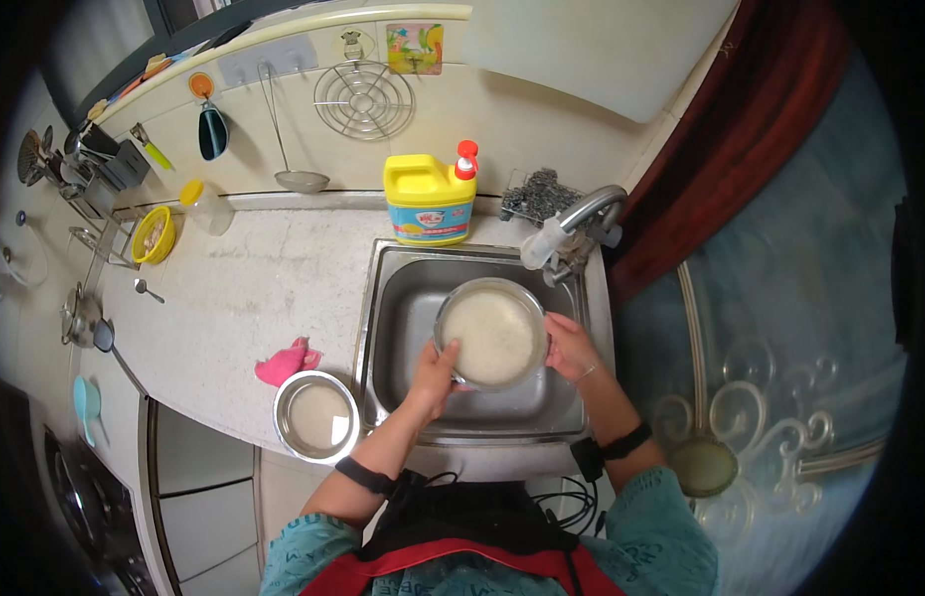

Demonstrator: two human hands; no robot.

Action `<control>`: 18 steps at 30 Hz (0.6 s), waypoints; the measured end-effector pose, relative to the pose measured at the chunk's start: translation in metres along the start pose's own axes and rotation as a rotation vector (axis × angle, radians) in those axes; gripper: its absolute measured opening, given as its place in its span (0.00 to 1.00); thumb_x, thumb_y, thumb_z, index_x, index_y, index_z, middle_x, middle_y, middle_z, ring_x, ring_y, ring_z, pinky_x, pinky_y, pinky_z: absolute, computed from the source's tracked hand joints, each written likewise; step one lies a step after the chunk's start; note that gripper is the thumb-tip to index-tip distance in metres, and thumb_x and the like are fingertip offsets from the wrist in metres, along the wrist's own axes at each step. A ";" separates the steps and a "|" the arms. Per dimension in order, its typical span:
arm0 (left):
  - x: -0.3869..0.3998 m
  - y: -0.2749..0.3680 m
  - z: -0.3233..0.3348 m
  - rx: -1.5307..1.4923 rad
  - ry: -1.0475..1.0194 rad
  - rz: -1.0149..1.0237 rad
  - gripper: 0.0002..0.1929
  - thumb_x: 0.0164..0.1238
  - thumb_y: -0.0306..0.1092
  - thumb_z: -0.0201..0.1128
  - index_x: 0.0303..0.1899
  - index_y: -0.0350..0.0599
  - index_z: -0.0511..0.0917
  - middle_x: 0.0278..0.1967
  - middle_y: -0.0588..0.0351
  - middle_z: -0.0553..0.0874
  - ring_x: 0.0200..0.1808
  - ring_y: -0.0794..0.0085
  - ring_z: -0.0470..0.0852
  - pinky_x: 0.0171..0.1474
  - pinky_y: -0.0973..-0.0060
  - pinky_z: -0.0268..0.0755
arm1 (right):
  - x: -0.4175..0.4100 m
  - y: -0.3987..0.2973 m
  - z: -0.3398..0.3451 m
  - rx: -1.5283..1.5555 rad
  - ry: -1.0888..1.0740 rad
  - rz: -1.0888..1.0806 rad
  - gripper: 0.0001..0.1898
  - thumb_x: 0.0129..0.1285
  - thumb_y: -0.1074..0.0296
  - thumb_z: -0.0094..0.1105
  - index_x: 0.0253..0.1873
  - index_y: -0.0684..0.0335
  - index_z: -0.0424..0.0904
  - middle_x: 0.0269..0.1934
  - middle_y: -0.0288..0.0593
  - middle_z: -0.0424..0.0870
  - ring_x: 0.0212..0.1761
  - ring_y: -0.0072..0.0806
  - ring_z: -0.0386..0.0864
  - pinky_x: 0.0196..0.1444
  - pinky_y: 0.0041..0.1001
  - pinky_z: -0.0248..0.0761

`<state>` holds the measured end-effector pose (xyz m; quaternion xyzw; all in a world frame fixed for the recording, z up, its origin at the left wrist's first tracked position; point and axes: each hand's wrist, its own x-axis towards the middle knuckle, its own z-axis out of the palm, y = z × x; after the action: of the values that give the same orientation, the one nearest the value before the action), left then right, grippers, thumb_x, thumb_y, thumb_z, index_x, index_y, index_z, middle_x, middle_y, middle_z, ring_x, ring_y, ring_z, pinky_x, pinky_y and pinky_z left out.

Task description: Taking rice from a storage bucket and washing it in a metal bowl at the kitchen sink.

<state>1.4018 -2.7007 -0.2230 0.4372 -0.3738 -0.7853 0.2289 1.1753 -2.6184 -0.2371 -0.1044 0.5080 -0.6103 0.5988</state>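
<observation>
A round metal bowl (491, 335) with whitish grains, probably rice, in cloudy water is held over the stainless steel sink (403, 398). My left hand (435, 378) grips its lower left rim, the thumb over the edge. On the bowl's right side, my right hand (569, 346) holds the rim. A second metal bowl (281, 425) with whitish, cloudy contents stands at the counter's front edge, left of the sink. Behind it lies a crumpled pink cloth (287, 363). The faucet (574, 223) is at the sink's back right corner.
A yellow detergent jug (430, 201) with a red pump stands behind the sink, left of steel wool (541, 195) on a rack. Farther left are a spoon (149, 290), a plastic jar (208, 210) and a yellow basket (154, 235). A strainer (301, 181) hangs on the wall.
</observation>
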 end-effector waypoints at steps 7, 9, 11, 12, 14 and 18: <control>-0.007 -0.002 -0.006 -0.080 0.020 -0.013 0.15 0.69 0.40 0.48 0.53 0.48 0.64 0.44 0.54 0.76 0.38 0.71 0.79 0.28 0.74 0.76 | -0.015 -0.006 0.024 0.000 0.053 0.027 0.15 0.66 0.64 0.48 0.54 0.63 0.68 0.44 0.39 0.77 0.43 0.30 0.77 0.43 0.36 0.74; -0.006 -0.001 -0.011 -0.067 0.025 -0.011 0.15 0.69 0.39 0.48 0.54 0.48 0.64 0.45 0.54 0.76 0.40 0.70 0.79 0.29 0.72 0.77 | -0.015 -0.008 0.025 0.082 -0.027 0.062 0.15 0.66 0.64 0.49 0.55 0.62 0.67 0.44 0.40 0.77 0.43 0.29 0.77 0.44 0.37 0.74; -0.004 -0.001 -0.016 -0.058 0.032 -0.008 0.15 0.69 0.39 0.48 0.54 0.48 0.63 0.45 0.54 0.76 0.41 0.69 0.79 0.31 0.70 0.78 | -0.013 -0.008 0.024 0.088 -0.010 0.072 0.16 0.64 0.68 0.49 0.55 0.63 0.67 0.45 0.41 0.77 0.42 0.29 0.77 0.45 0.37 0.73; -0.003 -0.001 -0.018 -0.068 0.050 0.021 0.16 0.68 0.41 0.49 0.55 0.49 0.64 0.44 0.55 0.77 0.40 0.70 0.79 0.28 0.72 0.76 | -0.012 -0.007 0.023 0.092 0.006 0.083 0.17 0.63 0.71 0.50 0.56 0.64 0.66 0.46 0.43 0.76 0.41 0.29 0.77 0.46 0.37 0.73; -0.002 -0.001 -0.022 -0.093 0.075 0.060 0.17 0.67 0.42 0.50 0.55 0.51 0.65 0.43 0.57 0.78 0.39 0.71 0.79 0.25 0.74 0.73 | -0.007 0.000 0.008 0.056 -0.025 0.054 0.18 0.60 0.76 0.50 0.57 0.65 0.66 0.48 0.44 0.75 0.41 0.30 0.77 0.47 0.37 0.72; -0.006 0.010 -0.025 -0.110 0.100 0.087 0.17 0.68 0.42 0.50 0.55 0.51 0.64 0.44 0.57 0.78 0.39 0.72 0.79 0.25 0.76 0.72 | -0.010 0.000 0.011 0.030 -0.011 0.062 0.26 0.51 0.88 0.48 0.58 0.68 0.64 0.50 0.47 0.72 0.44 0.32 0.75 0.50 0.36 0.70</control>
<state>1.4264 -2.7120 -0.2206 0.4459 -0.3370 -0.7712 0.3046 1.1859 -2.6158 -0.2273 -0.0829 0.4986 -0.5985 0.6215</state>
